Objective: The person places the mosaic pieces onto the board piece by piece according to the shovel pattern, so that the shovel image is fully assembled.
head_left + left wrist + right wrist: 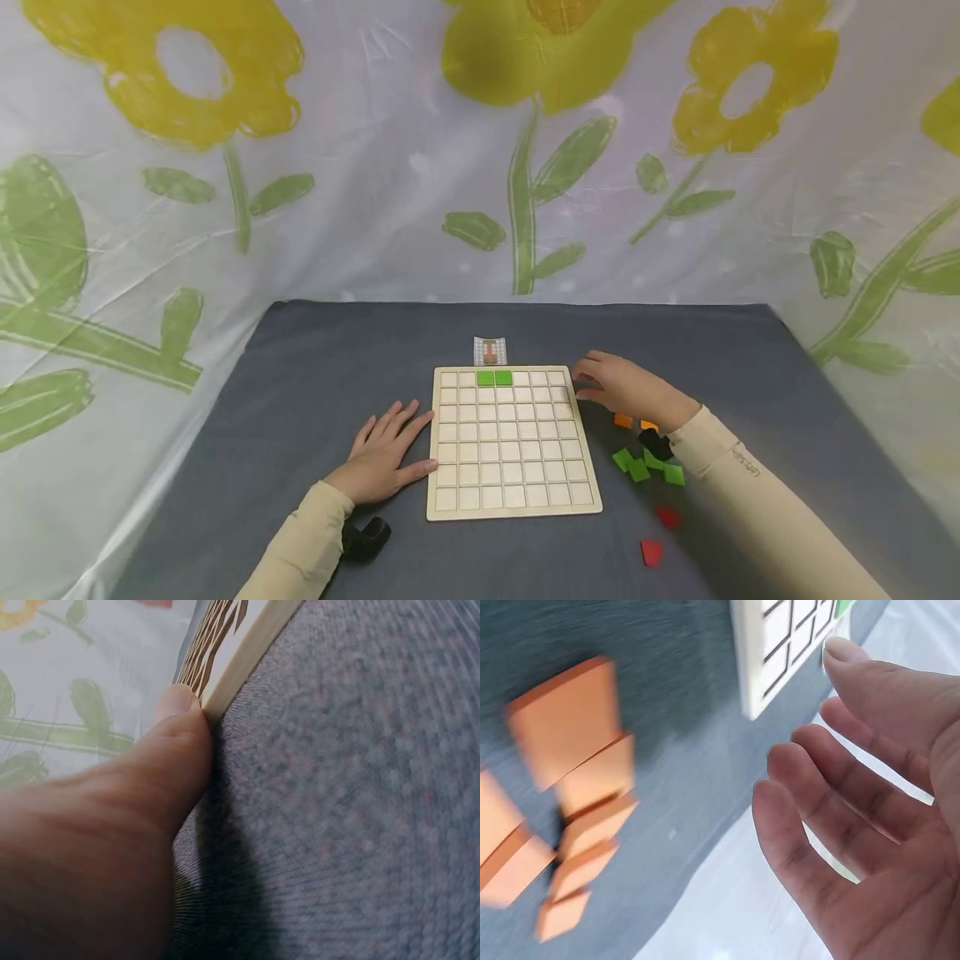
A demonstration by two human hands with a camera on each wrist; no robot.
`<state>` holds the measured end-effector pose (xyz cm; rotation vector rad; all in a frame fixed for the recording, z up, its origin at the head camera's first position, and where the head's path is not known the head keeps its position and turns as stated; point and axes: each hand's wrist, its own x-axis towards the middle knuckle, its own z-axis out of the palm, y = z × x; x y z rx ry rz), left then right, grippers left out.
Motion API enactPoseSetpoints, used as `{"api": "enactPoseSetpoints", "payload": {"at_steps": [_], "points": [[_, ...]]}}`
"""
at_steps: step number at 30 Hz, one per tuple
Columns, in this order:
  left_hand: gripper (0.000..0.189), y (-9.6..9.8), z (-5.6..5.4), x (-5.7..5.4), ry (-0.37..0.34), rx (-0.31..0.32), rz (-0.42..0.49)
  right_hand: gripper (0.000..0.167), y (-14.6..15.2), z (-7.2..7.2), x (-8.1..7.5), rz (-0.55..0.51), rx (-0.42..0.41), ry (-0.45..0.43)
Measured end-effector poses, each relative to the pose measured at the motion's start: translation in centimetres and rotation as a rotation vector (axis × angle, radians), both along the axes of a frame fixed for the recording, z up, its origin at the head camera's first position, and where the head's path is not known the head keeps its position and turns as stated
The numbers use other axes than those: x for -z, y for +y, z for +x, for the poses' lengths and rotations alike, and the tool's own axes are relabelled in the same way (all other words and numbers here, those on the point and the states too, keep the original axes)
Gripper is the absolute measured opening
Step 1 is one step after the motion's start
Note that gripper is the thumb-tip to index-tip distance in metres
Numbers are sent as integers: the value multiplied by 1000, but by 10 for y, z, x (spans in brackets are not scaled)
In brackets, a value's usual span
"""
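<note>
A pale wooden grid board (514, 502) lies on the table, with two green square tiles (494, 378) side by side in its top row. My left hand (381, 460) rests flat with fingers spread at the board's left side. In the left wrist view the thumb (177, 712) touches the board's edge (247, 660). My right hand (628, 387) is beside the board's upper right corner. Seen from the right wrist, its fingers (832, 802) are loosely bent and hold nothing. Orange tiles (574, 720) lie on the cloth near this hand.
Loose green tiles (638, 470) lie right of the board, under the right forearm, with red tiles (652, 552) nearer the front. A small printed pattern card (490, 351) lies behind the board. Dark grey cloth (360, 358) covers the table; a flower-printed curtain (375, 208) hangs behind.
</note>
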<state>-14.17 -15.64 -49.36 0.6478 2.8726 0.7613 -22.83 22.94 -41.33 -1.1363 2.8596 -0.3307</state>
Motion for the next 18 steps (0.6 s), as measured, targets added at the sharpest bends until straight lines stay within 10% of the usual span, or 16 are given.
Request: {"api": "enactPoseSetpoints", "payload": {"at_steps": [18], "points": [[74, -9, 8, -10, -33, -44, -20, 21, 60, 49, 4, 23, 88, -67]]}}
